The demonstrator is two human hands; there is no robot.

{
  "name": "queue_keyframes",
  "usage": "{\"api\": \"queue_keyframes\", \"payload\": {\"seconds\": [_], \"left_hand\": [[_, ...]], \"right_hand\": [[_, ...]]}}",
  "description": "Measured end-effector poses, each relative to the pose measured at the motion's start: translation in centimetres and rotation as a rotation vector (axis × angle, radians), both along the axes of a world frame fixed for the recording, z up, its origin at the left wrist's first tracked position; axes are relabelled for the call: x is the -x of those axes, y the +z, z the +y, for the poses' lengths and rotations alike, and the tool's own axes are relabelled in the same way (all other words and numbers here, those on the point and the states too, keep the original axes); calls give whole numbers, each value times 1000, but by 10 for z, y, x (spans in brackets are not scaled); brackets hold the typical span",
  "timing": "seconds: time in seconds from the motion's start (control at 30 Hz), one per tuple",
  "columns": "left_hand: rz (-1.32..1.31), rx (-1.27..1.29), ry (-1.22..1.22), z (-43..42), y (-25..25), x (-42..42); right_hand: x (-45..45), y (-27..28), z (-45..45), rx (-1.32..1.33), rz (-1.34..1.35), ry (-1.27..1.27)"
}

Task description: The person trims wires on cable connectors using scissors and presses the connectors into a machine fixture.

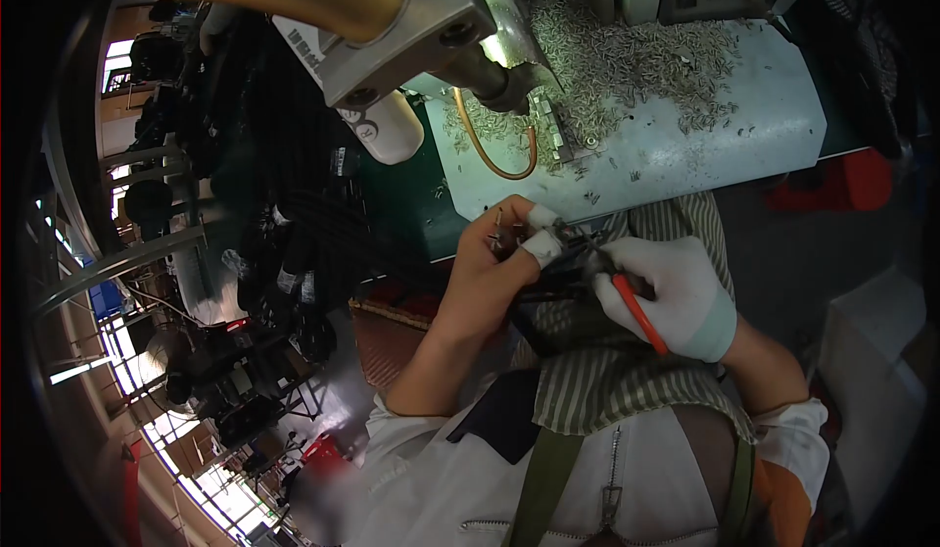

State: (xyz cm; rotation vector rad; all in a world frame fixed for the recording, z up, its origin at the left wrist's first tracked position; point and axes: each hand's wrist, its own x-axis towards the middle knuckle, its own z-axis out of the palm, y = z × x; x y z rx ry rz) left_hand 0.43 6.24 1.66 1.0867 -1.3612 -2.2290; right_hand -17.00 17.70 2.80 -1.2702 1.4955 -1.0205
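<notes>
My left hand (pixel 490 263) is bare except for white coverings on the thumb and index fingertip. These two fingers are pinched together around a small part whose kind is hard to make out, and small metal pieces (pixel 499 237) show between the fingers. My right hand (pixel 681 287), in a white glove, is closed around red-handled pliers (pixel 638 312). The jaws of the pliers point left and meet the small part at my left fingertips. Dark cables (pixel 558 285) run below and between both hands, over the striped apron (pixel 627 385).
Ahead stands a machine head (pixel 411 52) with a brown hose-like cable (pixel 499 170) below it. Many small metal scraps (pixel 627 52) cover the pale work board (pixel 774 126). Bundled black cables (pixel 284 204) hang at left. A red object (pixel 852 183) lies at right.
</notes>
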Motion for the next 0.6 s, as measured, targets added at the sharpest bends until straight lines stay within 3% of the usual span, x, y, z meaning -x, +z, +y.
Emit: {"api": "queue_keyframes", "payload": {"seconds": [0.1,0.2,0.33,0.47,0.53,0.6], "left_hand": [[46,-21,54,-23,-3,-7],[47,20,103,-41,-3,10],[-9,84,70,-59,-7,25],[-104,194,49,-68,-1,34],[-210,287,-90,-75,6,35],[-193,286,-56,-74,7,39]], "right_hand": [[13,9,-9,-105,103,-140],[23,7,-34,-129,11,-217],[35,3,-71,-121,-152,-164],[39,-1,-95,-147,-128,-134],[42,-1,-100,-200,-319,-106],[45,-3,-101,-182,-329,-78]]}}
